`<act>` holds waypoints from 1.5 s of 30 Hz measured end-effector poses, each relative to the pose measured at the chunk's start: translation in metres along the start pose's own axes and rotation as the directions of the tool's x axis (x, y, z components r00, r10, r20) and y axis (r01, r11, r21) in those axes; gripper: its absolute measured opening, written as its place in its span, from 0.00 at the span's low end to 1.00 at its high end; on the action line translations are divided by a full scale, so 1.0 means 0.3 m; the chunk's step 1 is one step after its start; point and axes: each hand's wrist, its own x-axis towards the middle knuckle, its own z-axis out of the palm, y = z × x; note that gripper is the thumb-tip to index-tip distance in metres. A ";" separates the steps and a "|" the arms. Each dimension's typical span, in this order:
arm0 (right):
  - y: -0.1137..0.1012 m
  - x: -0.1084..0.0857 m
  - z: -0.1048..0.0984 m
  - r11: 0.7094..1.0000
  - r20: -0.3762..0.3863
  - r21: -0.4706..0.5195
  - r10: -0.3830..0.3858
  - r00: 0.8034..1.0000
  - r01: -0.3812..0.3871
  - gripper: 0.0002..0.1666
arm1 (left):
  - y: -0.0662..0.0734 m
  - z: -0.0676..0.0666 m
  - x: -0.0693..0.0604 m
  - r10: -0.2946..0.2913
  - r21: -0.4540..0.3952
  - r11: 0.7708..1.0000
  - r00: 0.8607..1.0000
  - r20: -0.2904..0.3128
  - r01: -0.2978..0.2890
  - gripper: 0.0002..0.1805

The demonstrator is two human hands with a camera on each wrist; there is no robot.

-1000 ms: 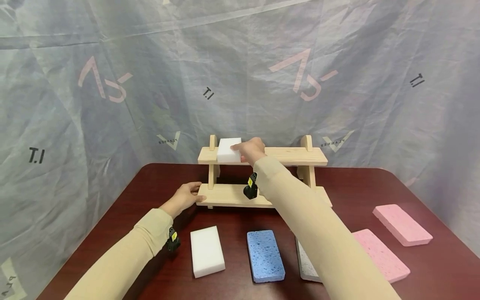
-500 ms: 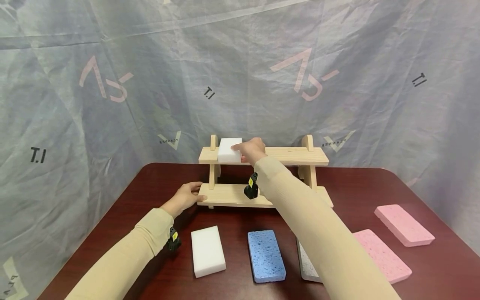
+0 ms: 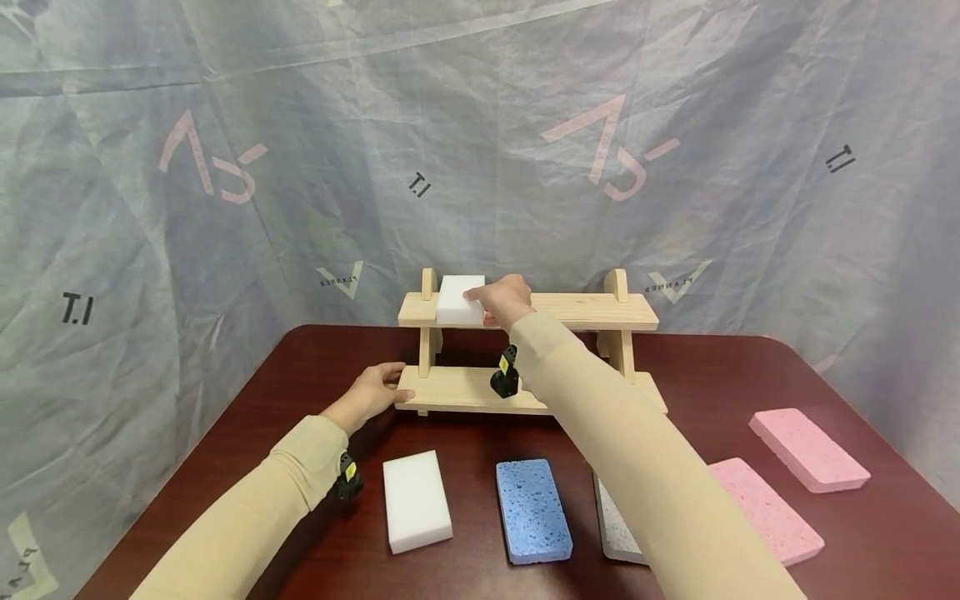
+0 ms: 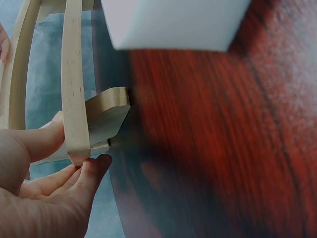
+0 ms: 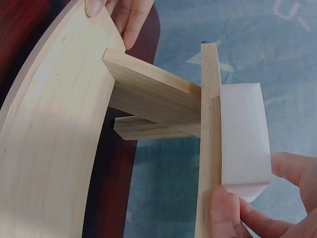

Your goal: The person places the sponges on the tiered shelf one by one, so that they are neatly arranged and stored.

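A two-tier wooden shelf (image 3: 457, 386) stands toward the back of the table. On the left part of its upper board sits a white sponge block (image 3: 452, 310), lying flat. My right hand (image 3: 507, 298) holds this block at its right side, thumb on top; in the right wrist view the fingertips (image 5: 225, 206) also touch the board's edge. My left hand (image 3: 365, 398) grips the left end of the lower board (image 4: 75, 99), thumb on one face and fingers on the other.
In front of the shelf lie a second white sponge block (image 3: 417, 502), a blue sponge (image 3: 533, 511) and a grey sponge (image 3: 617, 535) partly hidden by my right sleeve. Two pink sponges (image 3: 810, 450) lie at the right. A grey cloth (image 3: 495, 167) hangs behind the table.
Both hands keep their places on the shelf and the white block. Only a very slight shift of the whole head view shows.
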 end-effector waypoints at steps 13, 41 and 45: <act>0.003 -0.002 0.001 1.000 -0.005 -0.020 -0.010 1.000 0.010 0.32 | 0.002 0.000 -0.001 -0.011 -0.005 1.000 1.000 0.006 0.011 0.35; 0.000 0.033 -0.043 0.994 0.005 0.100 0.032 0.999 -0.033 0.37 | 0.001 0.003 0.006 -0.023 -0.023 0.999 1.000 0.010 0.023 0.35; 0.000 0.033 -0.051 0.995 0.011 0.096 0.030 1.000 -0.031 0.37 | 0.001 0.003 0.006 -0.022 -0.022 1.000 1.000 0.003 0.022 0.35</act>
